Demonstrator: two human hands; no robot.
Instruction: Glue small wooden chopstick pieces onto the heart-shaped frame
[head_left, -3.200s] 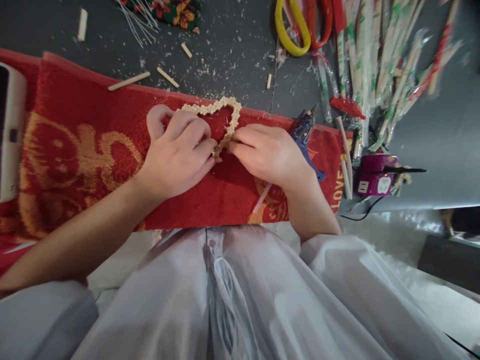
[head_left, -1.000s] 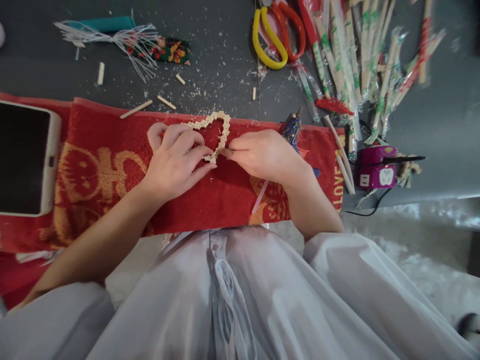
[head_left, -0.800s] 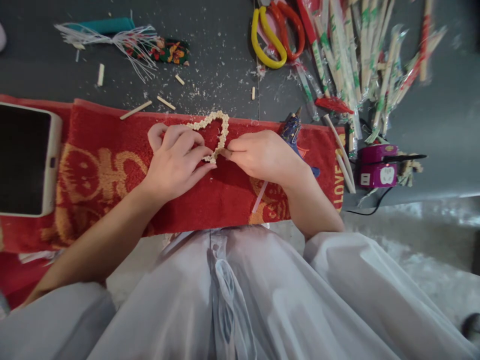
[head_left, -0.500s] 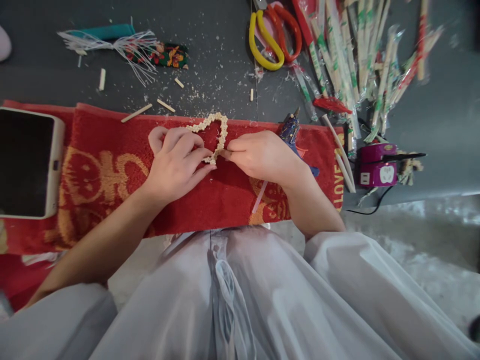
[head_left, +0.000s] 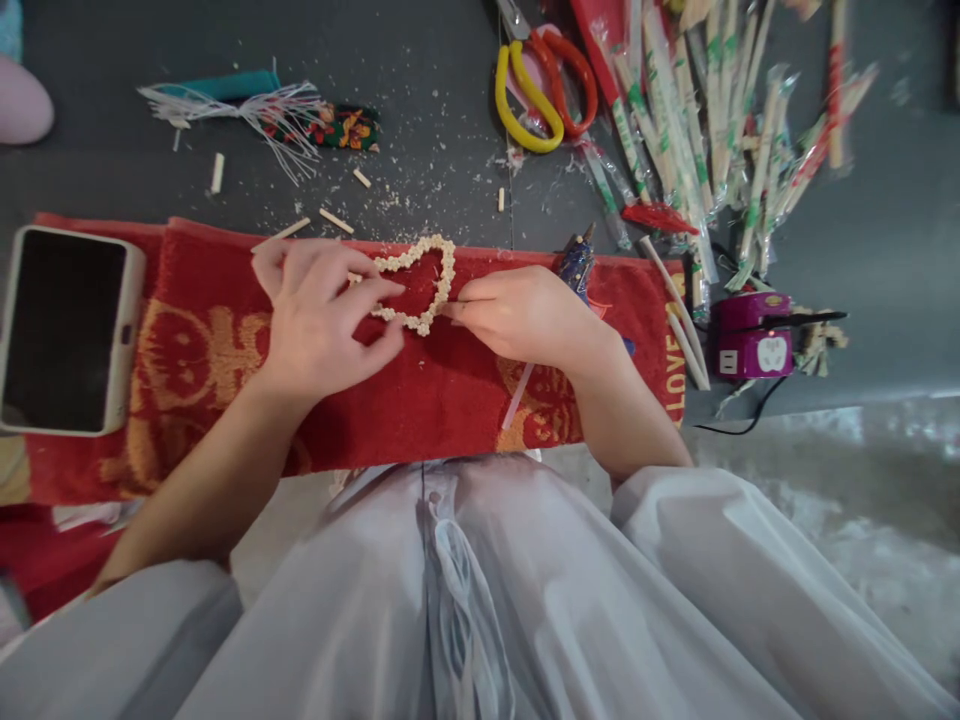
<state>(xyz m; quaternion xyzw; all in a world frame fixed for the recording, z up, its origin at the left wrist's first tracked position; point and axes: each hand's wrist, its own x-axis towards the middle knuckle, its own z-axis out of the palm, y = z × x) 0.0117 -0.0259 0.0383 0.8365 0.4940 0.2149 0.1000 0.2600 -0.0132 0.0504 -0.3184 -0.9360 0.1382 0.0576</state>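
A heart-like outline of small cream beads or blossoms (head_left: pixel 447 275) lies on a red towel (head_left: pixel 360 420). My right hand (head_left: pixel 525 315) is at its right side, thumb and fingertips pinched together at the beaded edge. Whatever lies between those fingertips is too small to make out. Over the left part of the outline is my left hand (head_left: pixel 322 320), its fingers apart and curved, hiding some of the beads. A dark blue glue gun (head_left: pixel 576 268) rests behind my right wrist, partly covered by it.
Scissors with yellow and orange handles (head_left: pixel 529 97) lie at the back, beside wrapped sticks (head_left: pixel 667 120). A purple power block (head_left: pixel 754 335) stands at right, a phone (head_left: pixel 66 330) at left. White wire ties (head_left: pixel 247 103) and short stick pieces (head_left: pixel 217 173) are scattered behind the towel.
My left hand has moved left, off the beaded outline's lower point, and its fingers have spread. More of the outline's lower edge shows. My right hand has stayed almost in place.
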